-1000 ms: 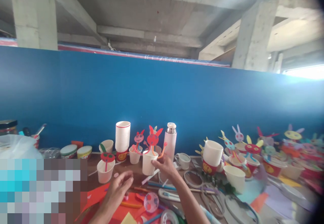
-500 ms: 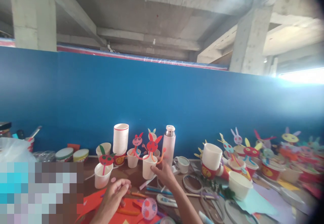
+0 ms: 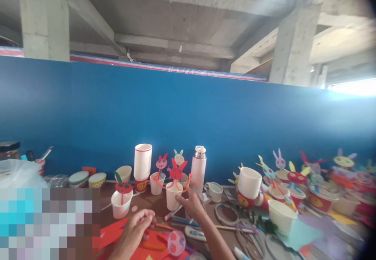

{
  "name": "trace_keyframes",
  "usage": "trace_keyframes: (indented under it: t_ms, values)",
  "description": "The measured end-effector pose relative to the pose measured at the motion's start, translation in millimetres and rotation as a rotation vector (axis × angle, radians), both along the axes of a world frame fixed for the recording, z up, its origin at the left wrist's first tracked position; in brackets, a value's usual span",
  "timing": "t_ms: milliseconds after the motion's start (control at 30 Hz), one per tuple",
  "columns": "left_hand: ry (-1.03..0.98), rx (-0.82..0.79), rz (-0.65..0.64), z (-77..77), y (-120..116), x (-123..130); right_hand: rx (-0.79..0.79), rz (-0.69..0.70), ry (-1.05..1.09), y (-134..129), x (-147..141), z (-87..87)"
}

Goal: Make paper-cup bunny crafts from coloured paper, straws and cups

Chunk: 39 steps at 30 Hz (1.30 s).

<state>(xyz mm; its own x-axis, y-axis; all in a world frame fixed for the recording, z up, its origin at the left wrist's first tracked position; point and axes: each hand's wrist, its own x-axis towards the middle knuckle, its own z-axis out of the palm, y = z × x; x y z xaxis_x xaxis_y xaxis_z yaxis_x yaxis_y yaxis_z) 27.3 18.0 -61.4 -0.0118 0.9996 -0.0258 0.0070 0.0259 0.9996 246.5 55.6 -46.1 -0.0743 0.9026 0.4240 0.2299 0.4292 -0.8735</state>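
Note:
My right hand point(image 3: 192, 203) grips a white paper cup point(image 3: 174, 197) from its right side, thumb in front, the other fingers partly hidden behind. From that cup rises a red paper face point(image 3: 176, 173) with pointed ears and curling orange-red arms. Lower left, my left hand point(image 3: 139, 222) hovers over red paper, its fingers curled and thumb pressed to them; anything inside is hidden. To its left is another white cup point(image 3: 122, 204) with a red face and green ear. A pink face cut-out point(image 3: 176, 243) lies just right of my left wrist.
Behind stand stacked paper cups point(image 3: 143, 161) and a pink thermos point(image 3: 199, 170). On the right are a utility knife point(image 3: 195, 233), tape rolls point(image 3: 226, 214), an upturned cup point(image 3: 249, 181) and several cups with paper animals. A blue partition point(image 3: 164, 107) closes the back.
The view has swung slightly left, so most things sit a little further right. My right hand stays on the cup; my left hand keeps its curled shape.

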Motion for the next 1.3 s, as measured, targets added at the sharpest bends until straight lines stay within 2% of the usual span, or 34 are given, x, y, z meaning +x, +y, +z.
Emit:
trace_keyframes:
  t_ms: [133,467,700,967,1133,1300]
  values:
    - [0.003,-0.028,-0.056,3.7,-0.9,-2.2,0.006,-0.024,0.012,0.5,-3.5,0.3]
    - [0.005,-0.002,-0.026,10.5,-5.4,1.0,-0.017,-0.075,0.007,4.1,-15.0,-2.2]
    - [-0.022,-0.028,-0.095,15.1,-6.3,-3.0,-0.05,-0.122,-0.022,5.2,-13.5,-3.2]
    - [-0.034,-0.035,-0.113,7.6,-2.5,-2.9,-0.086,-0.141,-0.058,14.3,-15.4,0.5]
    - [-0.034,-0.025,-0.1,8.3,-4.0,-3.6,-0.051,-0.122,-0.032,16.3,-20.5,-5.9]
    - [-0.032,-0.023,-0.112,10.4,-5.9,-3.7,-0.045,-0.187,-0.024,16.8,-21.3,-9.8]
